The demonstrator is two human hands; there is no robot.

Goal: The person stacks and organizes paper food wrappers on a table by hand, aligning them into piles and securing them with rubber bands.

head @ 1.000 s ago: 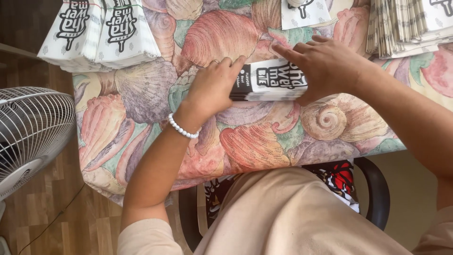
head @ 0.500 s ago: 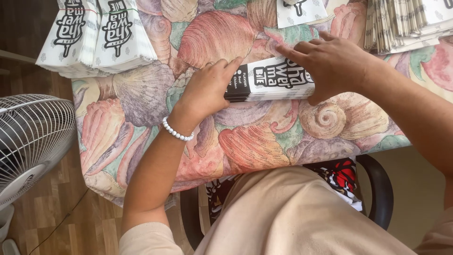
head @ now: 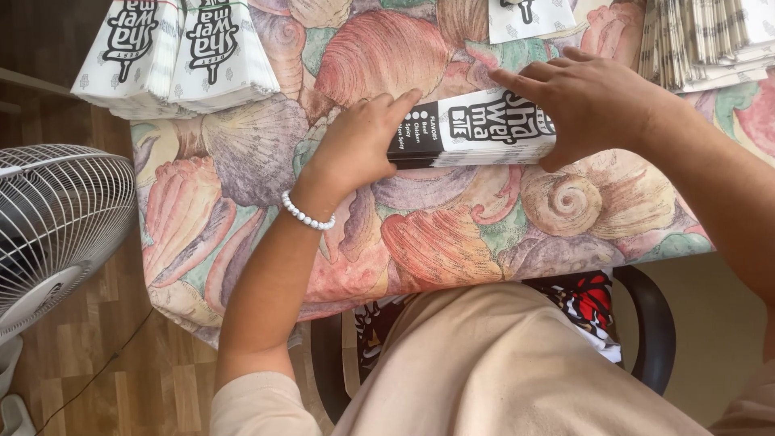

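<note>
Soft, even daylight fills the scene, bright without being harsh. The shell-patterned cloth on the worktop [head: 452, 234] is evenly lit, and its colours read clearly. Shadows are faint: a thin dark band lies under the left hand [head: 355, 145] and along the lower edge of the folded paper packet [head: 476, 129]. No glare shows on the white paper. Focus is sharp across the middle. The fan [head: 56, 226] at the left edge looks slightly stretched, and the floor corner above it falls dim.
</note>
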